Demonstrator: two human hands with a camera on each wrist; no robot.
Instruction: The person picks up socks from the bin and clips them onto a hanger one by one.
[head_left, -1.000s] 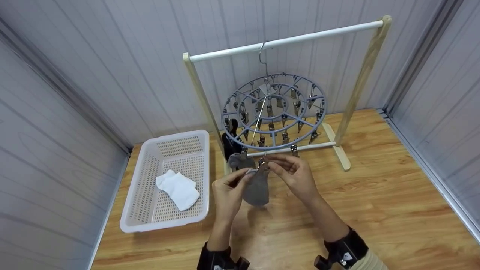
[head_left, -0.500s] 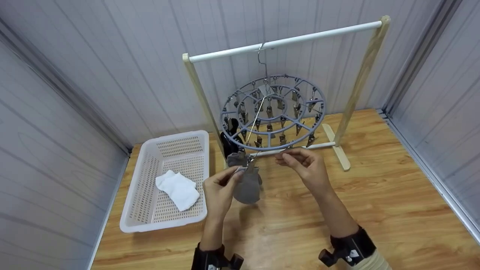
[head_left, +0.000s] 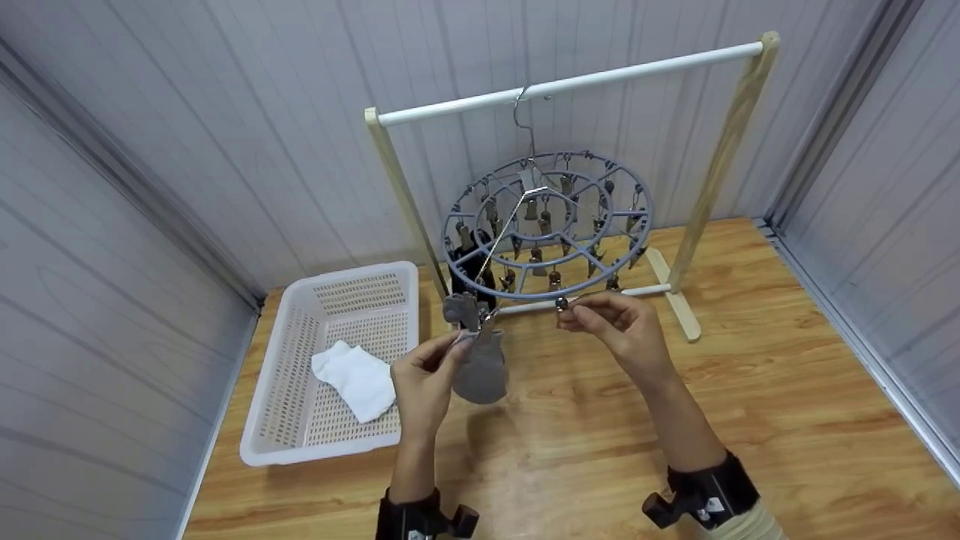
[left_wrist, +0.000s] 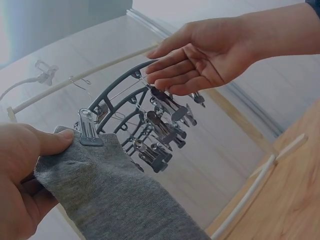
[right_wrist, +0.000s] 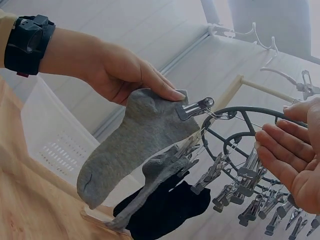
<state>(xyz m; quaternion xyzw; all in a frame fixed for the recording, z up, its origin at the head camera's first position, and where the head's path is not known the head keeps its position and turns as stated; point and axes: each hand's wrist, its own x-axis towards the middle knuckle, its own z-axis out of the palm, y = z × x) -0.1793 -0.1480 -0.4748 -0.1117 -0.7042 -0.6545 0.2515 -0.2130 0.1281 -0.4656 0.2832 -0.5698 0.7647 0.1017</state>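
Observation:
My left hand (head_left: 424,382) pinches the cuff corner of a grey sock (right_wrist: 135,140) between thumb and fingers. A metal clip (right_wrist: 195,109) on the round blue-grey drying hanger (head_left: 517,294) bites the same cuff beside my thumb. Another grey sock (right_wrist: 152,187) and a black sock (right_wrist: 172,207) hang just behind. My right hand (head_left: 626,334) is at the hanger's front edge, with loosely bent fingers and the thumb apart, as the left wrist view shows. Its fingertips are close to a dangling clip (left_wrist: 167,102), and nothing is held in them.
The hanger hooks over the white rail (head_left: 600,77) of a wooden-legged stand (head_left: 720,165). Left of it, a white slotted basket (head_left: 259,405) holds a white, sock-like cloth piece (head_left: 360,382). Panelled walls (head_left: 225,112) enclose the wooden surface (head_left: 787,390).
My left hand has drawn the clipped grey sock leftward. The right hand has left the sock's clip and moved right along the rim. The hanger has turned, bringing the hung socks round.

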